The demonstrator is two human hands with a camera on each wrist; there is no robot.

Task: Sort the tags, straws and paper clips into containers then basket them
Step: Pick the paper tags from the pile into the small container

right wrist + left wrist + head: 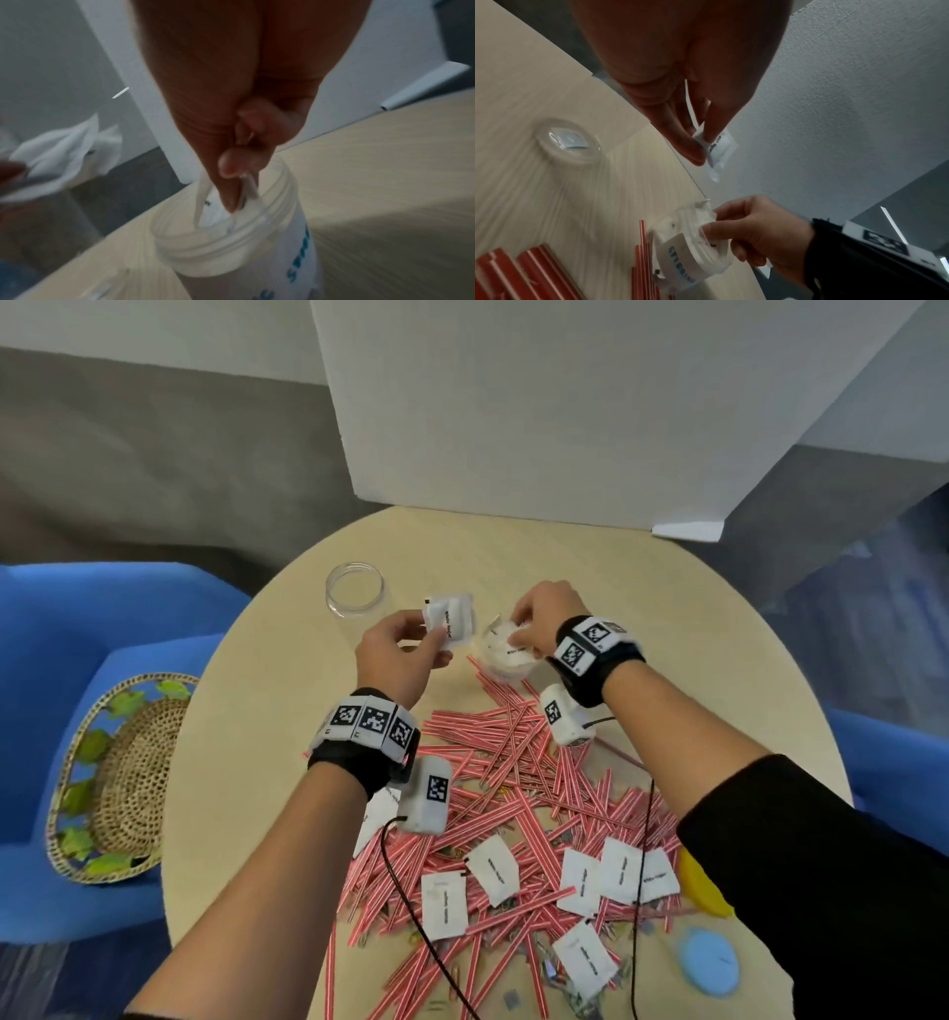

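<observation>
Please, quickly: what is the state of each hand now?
Left hand: grip closed, holding a small stack of white tags.
Right hand: grip closed, pinching a tag into the labelled jar.

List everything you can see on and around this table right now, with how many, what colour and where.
table: one, light wood, round, centre.
straws: a large pile, red and white striped, spread across the middle and near side.
loose tags: at least seven, white with black print, lying on the straws near the person.
paper clips: several, small and mixed, too blurred to count, near edge.
empty jar: one, clear, far left of the table.
labelled jar: one, clear with a white label, holding tags, behind the straws.
lids: one blue, one yellow, near right edge.
basket: one, woven, on the blue chair to the left.
left hand: grip on a bunch of tags.
right hand: pinching tags into the labelled jar.
</observation>
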